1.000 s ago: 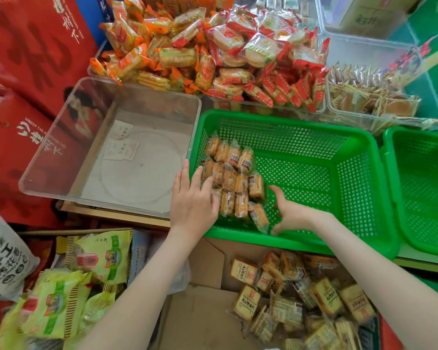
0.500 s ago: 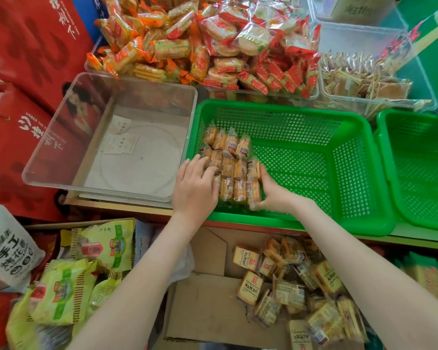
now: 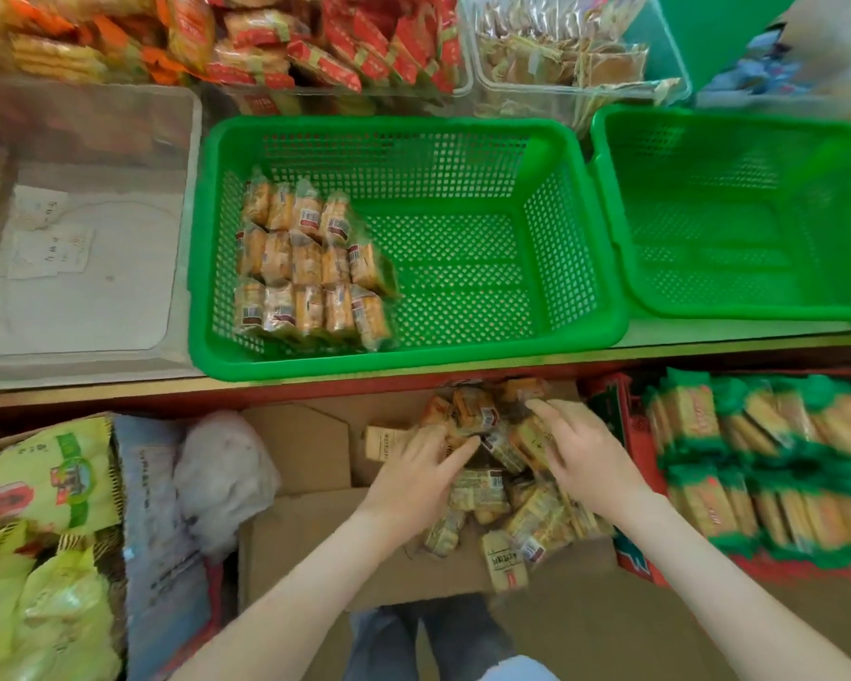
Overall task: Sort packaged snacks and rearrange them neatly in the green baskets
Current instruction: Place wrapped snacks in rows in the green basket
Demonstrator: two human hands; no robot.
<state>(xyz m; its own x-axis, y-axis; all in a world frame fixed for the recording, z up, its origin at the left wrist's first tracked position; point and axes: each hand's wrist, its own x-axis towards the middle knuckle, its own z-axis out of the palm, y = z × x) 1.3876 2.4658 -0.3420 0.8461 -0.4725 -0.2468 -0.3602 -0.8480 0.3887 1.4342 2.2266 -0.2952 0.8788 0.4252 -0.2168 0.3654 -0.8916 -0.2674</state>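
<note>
A green basket (image 3: 413, 363) stands on the shelf in the middle. Small yellow-brown snack packets (image 3: 305, 267) lie in three neat rows in its left part. A second green basket (image 3: 708, 119) beside it on the right holds nothing I can see. Below the shelf, a cardboard box (image 3: 305, 533) holds a loose pile of the same packets (image 3: 526, 518). My left hand (image 3: 413, 476) rests on the pile's left side with fingers stretched out. My right hand (image 3: 585, 459) lies on the pile's right side, fingers spread over packets. The frame is blurred.
A clear plastic bin (image 3: 190, 189) sits left of the basket. Clear bins behind hold orange and red snacks (image 3: 315, 56) and brown packets (image 3: 561, 56). Yellow-green bags (image 3: 50, 484) lie lower left. A red crate of green-ended packets (image 3: 757, 459) is on the right.
Both hands left the rows in the basket and dropped down onto the loose pile in the cardboard box. The view tilted downward.
</note>
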